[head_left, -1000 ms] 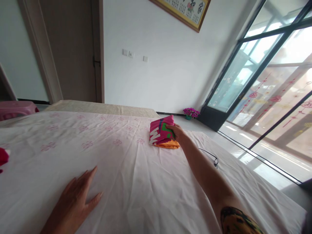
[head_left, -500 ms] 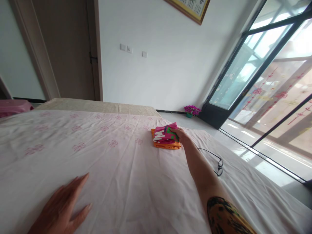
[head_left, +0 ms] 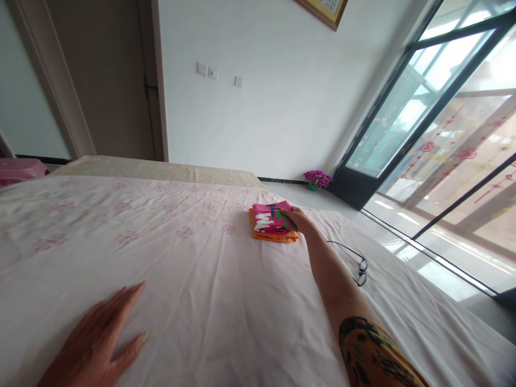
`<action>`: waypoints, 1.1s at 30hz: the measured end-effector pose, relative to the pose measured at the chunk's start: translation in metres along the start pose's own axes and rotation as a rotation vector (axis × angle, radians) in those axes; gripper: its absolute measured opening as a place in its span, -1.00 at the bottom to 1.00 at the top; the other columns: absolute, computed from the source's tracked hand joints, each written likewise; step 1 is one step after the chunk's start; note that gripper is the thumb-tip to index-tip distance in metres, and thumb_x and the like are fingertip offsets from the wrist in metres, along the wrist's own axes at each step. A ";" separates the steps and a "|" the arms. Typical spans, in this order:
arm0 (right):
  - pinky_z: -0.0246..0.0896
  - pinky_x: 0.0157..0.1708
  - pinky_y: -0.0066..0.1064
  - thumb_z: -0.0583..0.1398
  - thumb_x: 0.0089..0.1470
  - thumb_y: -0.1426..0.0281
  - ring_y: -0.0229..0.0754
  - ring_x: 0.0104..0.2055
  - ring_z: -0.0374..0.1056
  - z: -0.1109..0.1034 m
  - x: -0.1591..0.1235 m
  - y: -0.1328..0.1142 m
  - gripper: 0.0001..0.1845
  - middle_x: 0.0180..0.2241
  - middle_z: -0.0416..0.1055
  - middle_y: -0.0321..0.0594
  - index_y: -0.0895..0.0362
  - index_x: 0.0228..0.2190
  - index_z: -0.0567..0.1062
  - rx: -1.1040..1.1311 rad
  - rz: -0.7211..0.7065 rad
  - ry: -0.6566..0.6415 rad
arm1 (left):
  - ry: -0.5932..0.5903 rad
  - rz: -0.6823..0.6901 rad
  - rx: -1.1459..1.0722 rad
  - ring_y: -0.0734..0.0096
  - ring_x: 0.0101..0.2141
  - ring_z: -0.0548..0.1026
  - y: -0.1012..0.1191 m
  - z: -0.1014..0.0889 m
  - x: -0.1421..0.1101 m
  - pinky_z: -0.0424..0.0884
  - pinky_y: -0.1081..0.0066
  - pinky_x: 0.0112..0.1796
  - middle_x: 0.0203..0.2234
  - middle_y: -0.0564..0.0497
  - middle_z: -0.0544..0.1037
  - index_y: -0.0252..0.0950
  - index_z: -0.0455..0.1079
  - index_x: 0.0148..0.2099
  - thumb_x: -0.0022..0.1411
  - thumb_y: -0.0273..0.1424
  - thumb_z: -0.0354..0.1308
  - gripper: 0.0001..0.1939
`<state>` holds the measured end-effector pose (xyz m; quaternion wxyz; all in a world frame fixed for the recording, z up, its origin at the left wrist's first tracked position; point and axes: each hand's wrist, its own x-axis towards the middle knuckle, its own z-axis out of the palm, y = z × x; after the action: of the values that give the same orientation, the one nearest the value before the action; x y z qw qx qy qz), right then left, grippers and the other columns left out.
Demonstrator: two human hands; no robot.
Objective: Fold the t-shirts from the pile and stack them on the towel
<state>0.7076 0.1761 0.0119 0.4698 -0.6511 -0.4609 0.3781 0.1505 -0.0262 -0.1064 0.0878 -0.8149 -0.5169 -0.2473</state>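
Note:
My right hand (head_left: 297, 217) reaches far across the bed and rests on a folded pink garment with white and green print (head_left: 269, 217). That garment lies flat on a folded orange cloth (head_left: 273, 235). The fingers curl over the garment's right edge, gripping it. My left hand (head_left: 94, 344) lies flat on the pale pink flowered bed sheet (head_left: 161, 279) near the front, fingers spread, holding nothing.
A pair of black glasses (head_left: 357, 266) lies on the sheet just right of my forearm. A pink stool (head_left: 18, 169) stands at far left. A door, a white wall and a small pot of purple flowers (head_left: 317, 178) are beyond; glass doors on the right.
My right hand has lowered the pink garment from a tilted, lifted position down flat onto the orange cloth. My left hand slid slightly toward me on the sheet.

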 end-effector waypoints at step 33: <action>0.20 0.14 -0.12 0.19 -0.30 0.60 0.02 -0.02 0.42 -0.008 -0.054 0.015 -0.50 -0.18 0.58 -0.28 -0.02 -0.27 0.64 -0.554 -0.572 -0.089 | 0.010 0.055 -0.039 0.07 0.21 0.35 0.003 -0.002 0.003 0.22 0.09 0.21 0.22 -0.10 0.39 -0.14 0.17 0.31 0.24 -0.11 0.07 -0.38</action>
<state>0.7030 0.1199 0.0025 0.3423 -0.5813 -0.7281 0.1213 0.1538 -0.0257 -0.1029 0.0812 -0.8290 -0.4891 -0.2588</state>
